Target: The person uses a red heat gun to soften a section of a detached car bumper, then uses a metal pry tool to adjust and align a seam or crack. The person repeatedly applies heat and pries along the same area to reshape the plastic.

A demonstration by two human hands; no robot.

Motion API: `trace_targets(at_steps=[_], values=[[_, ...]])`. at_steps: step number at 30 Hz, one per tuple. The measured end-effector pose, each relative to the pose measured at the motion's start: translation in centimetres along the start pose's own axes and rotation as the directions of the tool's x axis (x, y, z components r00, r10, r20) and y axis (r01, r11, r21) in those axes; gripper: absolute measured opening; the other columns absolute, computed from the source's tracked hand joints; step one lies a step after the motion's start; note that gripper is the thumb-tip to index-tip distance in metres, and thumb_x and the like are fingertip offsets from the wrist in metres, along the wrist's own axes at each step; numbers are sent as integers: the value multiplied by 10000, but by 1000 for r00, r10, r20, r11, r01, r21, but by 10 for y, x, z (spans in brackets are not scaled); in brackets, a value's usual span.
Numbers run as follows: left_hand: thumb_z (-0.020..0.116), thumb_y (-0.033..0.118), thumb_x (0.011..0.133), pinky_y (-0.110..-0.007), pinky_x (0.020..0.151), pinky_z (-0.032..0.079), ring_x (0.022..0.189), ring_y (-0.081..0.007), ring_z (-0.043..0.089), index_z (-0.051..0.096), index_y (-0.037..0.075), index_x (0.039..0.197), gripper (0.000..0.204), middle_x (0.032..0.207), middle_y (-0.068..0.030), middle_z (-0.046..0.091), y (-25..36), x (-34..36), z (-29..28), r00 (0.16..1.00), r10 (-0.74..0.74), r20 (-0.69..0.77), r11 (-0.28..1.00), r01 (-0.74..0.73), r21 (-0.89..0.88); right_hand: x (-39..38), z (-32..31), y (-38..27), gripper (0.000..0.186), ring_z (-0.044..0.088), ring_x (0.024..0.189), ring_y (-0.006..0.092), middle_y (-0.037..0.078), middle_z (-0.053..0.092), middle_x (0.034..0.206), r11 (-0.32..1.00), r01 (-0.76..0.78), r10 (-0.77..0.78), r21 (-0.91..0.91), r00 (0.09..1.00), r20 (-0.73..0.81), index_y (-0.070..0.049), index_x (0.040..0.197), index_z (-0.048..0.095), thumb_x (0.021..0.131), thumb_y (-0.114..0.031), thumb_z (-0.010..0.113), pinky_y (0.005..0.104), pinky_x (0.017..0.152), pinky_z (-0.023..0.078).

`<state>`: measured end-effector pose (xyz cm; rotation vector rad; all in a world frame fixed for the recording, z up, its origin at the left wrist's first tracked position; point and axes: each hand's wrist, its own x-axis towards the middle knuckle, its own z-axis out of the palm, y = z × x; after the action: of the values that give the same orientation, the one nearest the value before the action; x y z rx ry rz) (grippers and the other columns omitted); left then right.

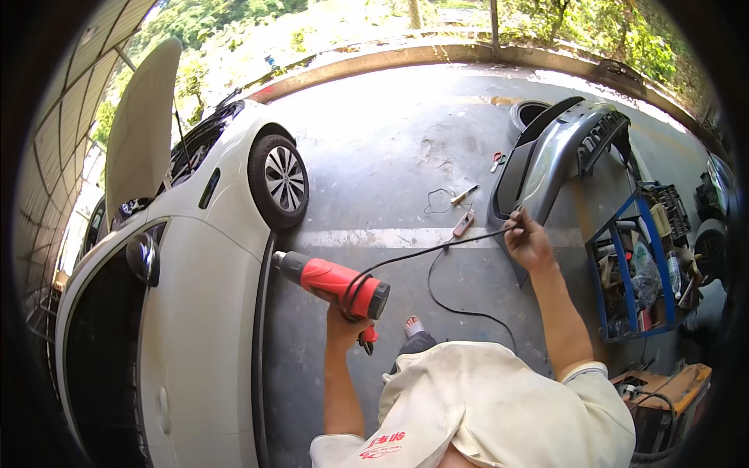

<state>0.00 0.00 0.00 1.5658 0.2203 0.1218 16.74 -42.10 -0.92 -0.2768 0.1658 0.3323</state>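
The upper garment was a cream shirt (499, 390) with faint smudges and folds. A red printed marking (382, 443) was located on the fabric at the lower left. The left sleeve (335, 446) and right sleeve (589, 374) were short. The trousers (420, 342) were dark. The left hand (343, 329) and right hand (530, 240) were bare.
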Motion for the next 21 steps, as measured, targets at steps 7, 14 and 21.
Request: trace_targets(at_steps=[7, 14, 21], values=[[761, -42, 801, -347, 661, 565, 715, -173, 633, 525, 67, 1132, 420, 858, -30, 595, 8, 194, -53, 994, -89, -65, 980, 76, -182, 48, 4, -63, 204, 621, 779, 156, 9, 654, 826, 903, 420, -429, -94, 895, -120, -92, 1014, 693, 1045, -261, 582, 259, 655, 555], [728, 39, 890, -381, 811, 545, 854, -180, 605, 553, 72, 1091, 268, 954, -36, 569, -6, 370, -101, 879, -117, 463, 800, 359, -480, 95, -86, -160, 154, 679, 873, 180, 39, 718, 927, 806, 558, -589, -198, 721, -364, -70, 1019, 709, 1024, -191, 614, 334, 749, 592], [811, 144, 881, -395, 792, 561, 898, -182, 632, 577, 129, 1105, 325, 989, -26, 638, -10, 625, -90, 917, -207, -340, 633, -140, -761, 229, -107, -144, 138, 672, 925, 213, 101, 683, 986, 609, 790, -663, -73, 456, -594, 2, 1084, 661, 999, -106, 639, 362, 897, 615]])
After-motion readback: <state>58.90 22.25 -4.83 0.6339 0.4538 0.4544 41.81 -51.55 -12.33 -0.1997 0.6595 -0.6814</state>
